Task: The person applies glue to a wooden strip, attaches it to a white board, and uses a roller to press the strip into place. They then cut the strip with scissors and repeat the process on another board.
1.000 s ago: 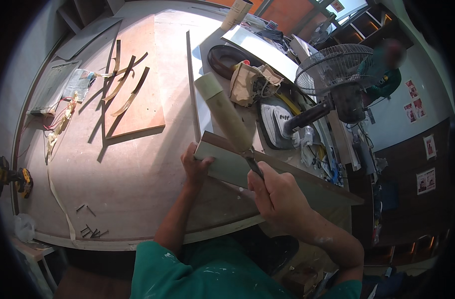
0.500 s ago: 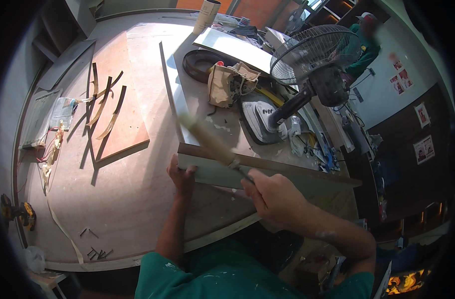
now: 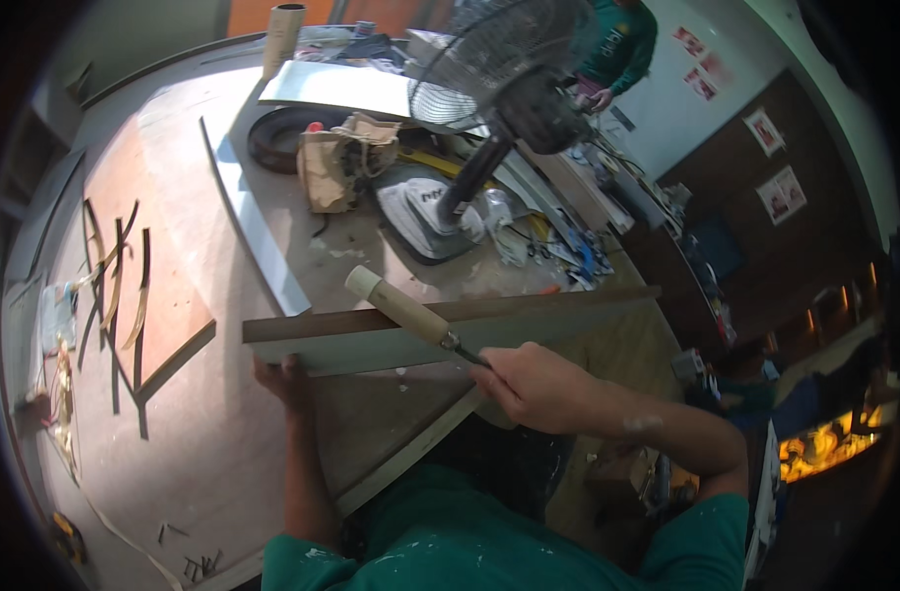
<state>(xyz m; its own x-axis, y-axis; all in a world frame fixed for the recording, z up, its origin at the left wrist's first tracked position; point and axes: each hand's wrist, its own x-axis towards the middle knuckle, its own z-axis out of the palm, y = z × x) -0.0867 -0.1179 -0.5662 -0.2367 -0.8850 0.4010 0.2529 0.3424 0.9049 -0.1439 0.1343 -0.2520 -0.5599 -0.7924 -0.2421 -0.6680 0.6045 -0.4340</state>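
A long narrow panel [image 3: 391, 353] with a pale face and a brown top edge stands on its side at the near part of the table. My left hand [image 3: 284, 378] grips its left end, thumb against the pale face. In my right hand [image 3: 538, 386] is a wooden-handled chisel [image 3: 407, 311], held by its metal shaft. Its light wooden handle points up and left, over the panel's brown edge. The metal end is hidden inside my fist.
Beyond the panel stand a fan [image 3: 489, 148], a torn brown paper bag [image 3: 341, 167] and a white strip [image 3: 248, 217]. Dark-and-tan strips [image 3: 139, 286] lie on a wooden board [image 3: 179, 330] at left. Loose screws [image 3: 201, 566] lie near the front edge. A person [image 3: 617, 44] stands beyond the fan.
The whole view has swung, so the table's things sit further left. The chisel's handle, blurred before, now shows sharply and lies further right along the panel. Both hands keep their grips.
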